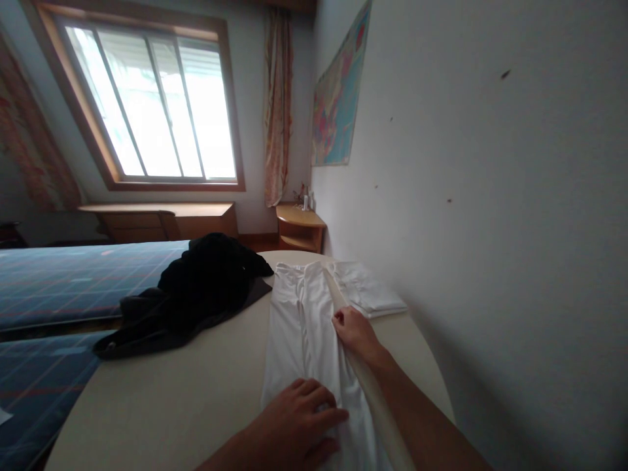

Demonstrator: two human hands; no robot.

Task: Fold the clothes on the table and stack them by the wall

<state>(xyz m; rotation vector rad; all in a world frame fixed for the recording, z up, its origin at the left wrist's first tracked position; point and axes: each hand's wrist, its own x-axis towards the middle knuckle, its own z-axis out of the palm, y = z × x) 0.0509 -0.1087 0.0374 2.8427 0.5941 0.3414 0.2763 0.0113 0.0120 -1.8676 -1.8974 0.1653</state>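
White trousers [310, 333] lie lengthwise on a round cream table [210, 392], the waistband at the far end and the legs running toward me. My left hand [307, 418] rests on the near part of the legs, fingers and thumb apart. At the right edge, about midway along, my right hand [357, 332] has its fingers closed on the fabric. Just beyond that hand sits a folded white garment [366, 288].
A heap of black clothing [210, 294] covers the table's far left edge. Beds with blue plaid covers [98, 275] stand to the left. The wall [490, 275] runs close along the right. A small corner shelf [299, 216] and a long desk [196, 209] are farther back.
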